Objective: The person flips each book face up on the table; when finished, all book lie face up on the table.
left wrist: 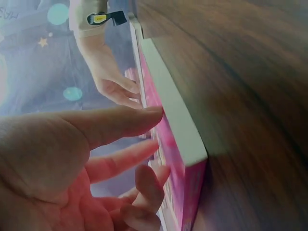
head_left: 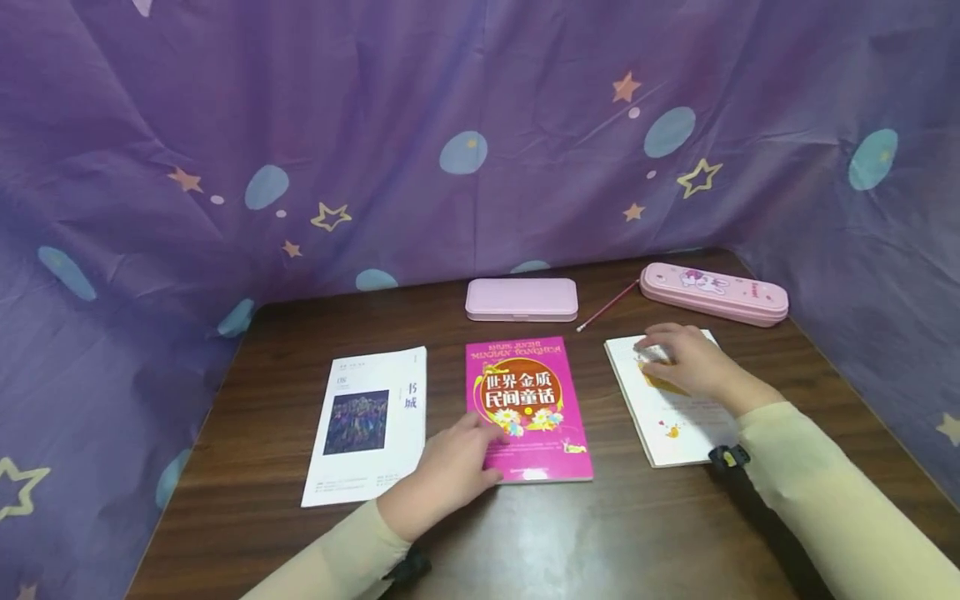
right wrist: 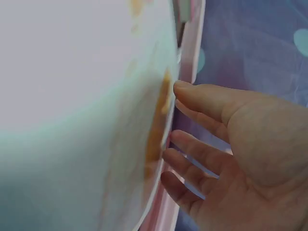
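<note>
While the magenta book point(head_left: 527, 408) lies flat mid-table beneath the left hand point(head_left: 452, 468) and the orange-printed book point(head_left: 669, 419), to its right, beneath the right hand point(head_left: 693, 368), both hands' fingers are apart and loosely bent, contact unclear. The step seems to be reaching; gripping either would call for closing on its edges. Counted: three books, including a white magazine point(head_left: 367, 421), two cases, plain case point(head_left: 521, 300) and rabbit case point(head_left: 714, 293), one pencil point(head_left: 607, 306).

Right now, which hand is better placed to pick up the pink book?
Probably your left hand: it is at the pink book, by its near left corner, while your right hand is over the rightmost book.
</note>
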A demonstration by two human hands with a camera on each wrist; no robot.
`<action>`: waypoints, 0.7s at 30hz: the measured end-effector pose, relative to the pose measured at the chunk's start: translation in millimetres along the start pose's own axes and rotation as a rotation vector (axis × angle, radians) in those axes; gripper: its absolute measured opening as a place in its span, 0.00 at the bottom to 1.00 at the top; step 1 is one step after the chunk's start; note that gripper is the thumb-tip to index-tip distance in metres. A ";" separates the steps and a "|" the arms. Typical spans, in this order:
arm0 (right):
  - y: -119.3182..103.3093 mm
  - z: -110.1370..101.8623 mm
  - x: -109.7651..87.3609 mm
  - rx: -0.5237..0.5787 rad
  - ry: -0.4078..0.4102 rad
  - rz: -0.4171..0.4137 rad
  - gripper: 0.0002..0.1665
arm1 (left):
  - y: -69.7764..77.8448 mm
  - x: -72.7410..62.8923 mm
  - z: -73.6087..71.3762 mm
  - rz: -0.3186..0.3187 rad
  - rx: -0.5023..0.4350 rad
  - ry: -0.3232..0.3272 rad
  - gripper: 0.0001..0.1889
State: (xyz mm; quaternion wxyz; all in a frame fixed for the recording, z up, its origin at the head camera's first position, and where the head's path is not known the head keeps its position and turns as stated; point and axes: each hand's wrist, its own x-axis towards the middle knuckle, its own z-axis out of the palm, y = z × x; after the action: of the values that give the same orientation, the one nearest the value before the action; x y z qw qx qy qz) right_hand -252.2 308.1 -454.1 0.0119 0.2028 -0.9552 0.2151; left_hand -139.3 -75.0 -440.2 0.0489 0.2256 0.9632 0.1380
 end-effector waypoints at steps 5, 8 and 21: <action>17.8 -5.5 -12.1 -0.024 -0.020 0.065 0.22 | 15.1 11.9 4.6 -0.006 -0.012 -0.008 0.26; 29.0 -10.9 -16.7 -0.023 -0.044 0.108 0.23 | 24.1 20.4 8.4 0.021 -0.024 0.008 0.26; 83.2 -20.8 -22.7 -0.040 -0.035 0.106 0.22 | 66.1 49.0 32.2 0.081 -0.103 0.053 0.28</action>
State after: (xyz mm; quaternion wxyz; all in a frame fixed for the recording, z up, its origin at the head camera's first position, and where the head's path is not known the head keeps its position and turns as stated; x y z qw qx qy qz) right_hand -265.4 394.1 -471.5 -0.0125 0.1553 -0.9688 0.1929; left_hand -150.2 11.7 -453.6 0.0294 0.2578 0.9458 0.1952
